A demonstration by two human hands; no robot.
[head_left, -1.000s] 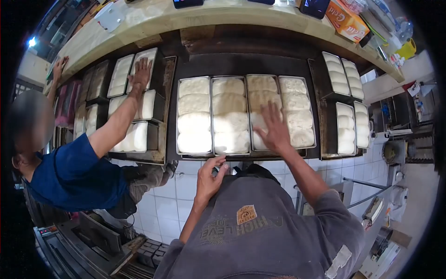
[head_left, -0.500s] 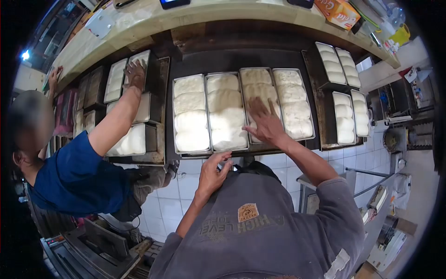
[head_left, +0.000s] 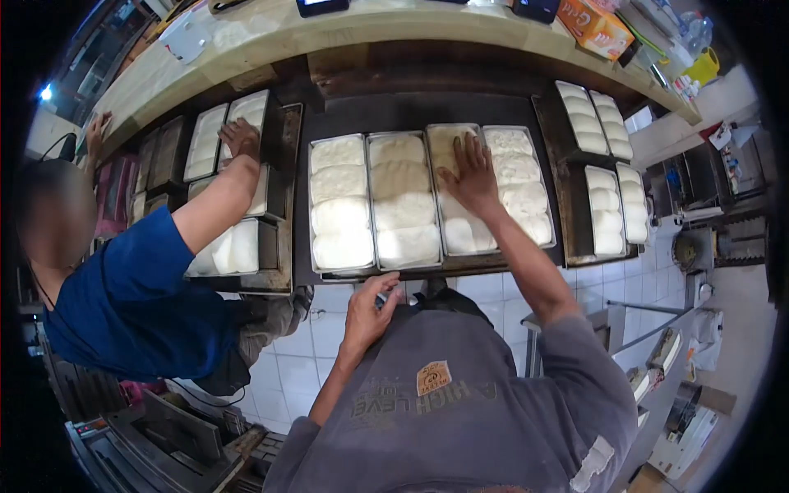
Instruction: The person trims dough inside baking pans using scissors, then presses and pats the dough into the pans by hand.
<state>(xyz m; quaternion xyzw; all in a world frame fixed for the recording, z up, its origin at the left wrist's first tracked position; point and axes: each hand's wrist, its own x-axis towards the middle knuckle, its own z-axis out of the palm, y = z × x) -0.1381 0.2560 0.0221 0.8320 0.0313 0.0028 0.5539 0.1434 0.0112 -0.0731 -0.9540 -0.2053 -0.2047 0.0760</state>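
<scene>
Third dough-filled pan (head_left: 468, 236) from the left lies beneath your right hand (head_left: 472, 179), the nearer one, its long axis running away from you. That hand is palm down over the far half, fingers spread, gripping nothing; your left hand (head_left: 370, 311) hangs by the tray's (head_left: 370, 107) near edge, loosely curled, nothing held.

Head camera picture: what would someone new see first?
The pale dough in four pans in the middle probably stands out first. The wearer's right hand is spread over the third one from the left. Next might come a co-worker's blue shirt at left and an orange box at top right.
</scene>
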